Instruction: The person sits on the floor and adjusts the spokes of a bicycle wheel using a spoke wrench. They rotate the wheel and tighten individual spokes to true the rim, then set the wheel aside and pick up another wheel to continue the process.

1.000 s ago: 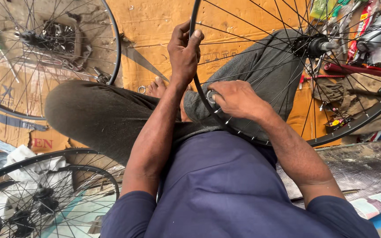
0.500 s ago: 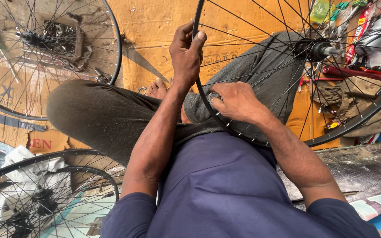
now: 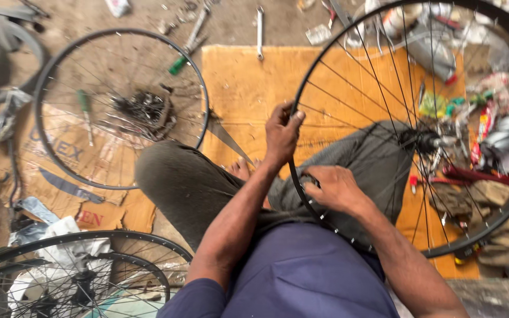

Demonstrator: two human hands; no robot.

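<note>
Camera view tilts back versus earlier, revealing more floor; both hands keep their spots on the spoked wheel [image 3: 443,100] standing over the lap. Left hand [image 3: 281,134] wraps closed around the rim's upper-left arc. Right hand [image 3: 334,187] presses curled fingers on the lower rim. Second wheel [image 3: 119,106] lies flat on cardboard [image 3: 60,171].
</note>
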